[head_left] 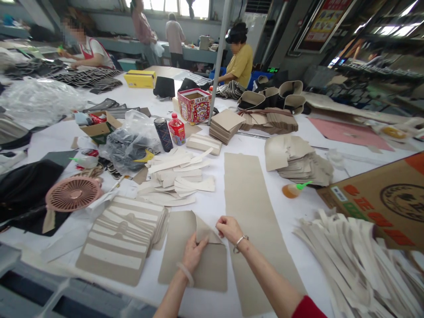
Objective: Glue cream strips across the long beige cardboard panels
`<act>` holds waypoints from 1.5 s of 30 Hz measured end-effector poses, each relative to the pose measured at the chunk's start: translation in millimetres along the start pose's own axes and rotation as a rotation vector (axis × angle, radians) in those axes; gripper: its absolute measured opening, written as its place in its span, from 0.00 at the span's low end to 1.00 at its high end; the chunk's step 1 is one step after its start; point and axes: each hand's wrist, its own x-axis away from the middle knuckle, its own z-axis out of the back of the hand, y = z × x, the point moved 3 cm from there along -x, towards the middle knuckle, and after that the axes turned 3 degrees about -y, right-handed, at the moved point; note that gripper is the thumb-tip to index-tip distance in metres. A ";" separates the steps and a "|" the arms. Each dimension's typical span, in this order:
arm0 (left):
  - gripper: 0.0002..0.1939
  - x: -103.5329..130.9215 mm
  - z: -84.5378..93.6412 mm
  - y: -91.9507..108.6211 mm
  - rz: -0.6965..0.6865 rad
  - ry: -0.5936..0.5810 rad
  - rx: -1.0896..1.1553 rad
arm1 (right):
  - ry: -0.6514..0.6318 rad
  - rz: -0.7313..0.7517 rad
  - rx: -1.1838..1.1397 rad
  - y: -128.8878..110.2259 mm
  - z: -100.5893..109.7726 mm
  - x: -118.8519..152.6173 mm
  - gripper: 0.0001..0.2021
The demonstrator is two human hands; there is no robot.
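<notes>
A beige panel with rounded corners lies on the white table in front of me. Its top right part is folded over into a flap. My left hand rests on the panel, thumb and fingers closed at the edge of the flap. Just right of the flap, my right hand is closed in a pinch; anything between its fingertips is hidden. To the left sits a stack of similar panels with pale strips on top. A long overlapping row of beige panels runs along the right.
Loose pale strips lie beyond the panel. A pink fan stands left. At right are a small glue bottle, a heap of long strips and a cardboard box. Several people work farther back, one in a yellow shirt.
</notes>
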 end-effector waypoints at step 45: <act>0.29 90.4 65.0 -41.1 -0.213 0.467 -1.165 | 0.197 0.245 0.769 52.5 -81.2 78.5 0.30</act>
